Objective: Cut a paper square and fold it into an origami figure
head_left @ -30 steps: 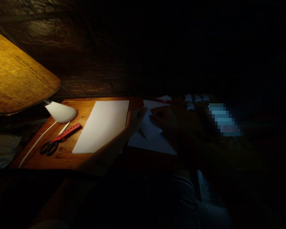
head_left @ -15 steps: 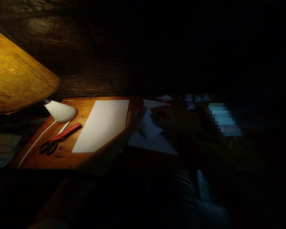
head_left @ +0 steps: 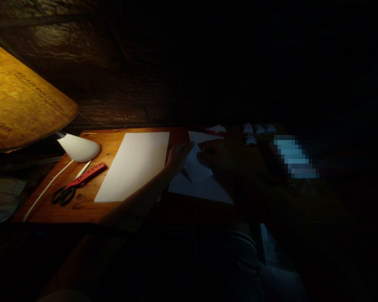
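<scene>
A small folded sheet of white paper [head_left: 199, 165] is held up between my hands, above a larger white sheet [head_left: 201, 194] on the wooden table. My left hand [head_left: 178, 154] grips its left edge, thumb and fingers closed near the top corner. My right hand [head_left: 214, 152], deep in shadow, is closed on the paper's right side, with its fingers bent. A pale stack of paper [head_left: 134, 165] lies to the left of my left hand. Beyond my hands is a white paper piece [head_left: 201, 136] with a red object [head_left: 216, 133] by it.
A lit lamp [head_left: 78, 147] with a yellow shade stands at the left. Red-bladed scissors with black handles [head_left: 77, 182] lie near it beside a white pen [head_left: 83, 169]. Several small folded paper pieces [head_left: 249, 138] sit at the back right, near a glowing, pixelated screen [head_left: 296, 157].
My left hand has tilted slightly and shows more of its back in the light. The held paper has shifted a little; my right hand stays close to it.
</scene>
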Demonstrator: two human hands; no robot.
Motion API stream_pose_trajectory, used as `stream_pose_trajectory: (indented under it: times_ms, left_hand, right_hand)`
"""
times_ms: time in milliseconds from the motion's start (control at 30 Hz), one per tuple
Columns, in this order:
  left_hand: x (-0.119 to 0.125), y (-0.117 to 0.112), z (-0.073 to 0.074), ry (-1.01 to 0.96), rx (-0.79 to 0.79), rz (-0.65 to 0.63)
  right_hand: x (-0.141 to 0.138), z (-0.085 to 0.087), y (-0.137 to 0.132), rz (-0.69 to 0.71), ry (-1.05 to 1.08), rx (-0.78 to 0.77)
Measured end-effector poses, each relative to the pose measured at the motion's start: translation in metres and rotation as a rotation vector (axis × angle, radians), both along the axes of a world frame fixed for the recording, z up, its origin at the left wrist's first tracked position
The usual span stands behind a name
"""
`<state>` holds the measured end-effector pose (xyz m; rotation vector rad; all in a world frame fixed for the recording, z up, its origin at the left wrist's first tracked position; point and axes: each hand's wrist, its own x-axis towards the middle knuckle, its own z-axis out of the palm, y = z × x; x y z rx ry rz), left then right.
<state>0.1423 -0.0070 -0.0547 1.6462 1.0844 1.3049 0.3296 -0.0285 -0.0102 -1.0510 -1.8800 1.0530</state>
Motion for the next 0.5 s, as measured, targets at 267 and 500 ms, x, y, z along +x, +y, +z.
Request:
stream_pose_trajectory:
  times_ms: [267, 500]
  left_hand:
    - [0.002, -0.005, 0.011, -0.099, -0.076, -0.054]
    - [0.003, -0.008, 0.017, 0.054, 0.031, -0.007]
  right_hand:
    - [0.005, 0.0, 0.005, -0.053, 0.1, -0.105]
    - [0.005, -0.003, 0.007, -0.094, 0.103, -0.087]
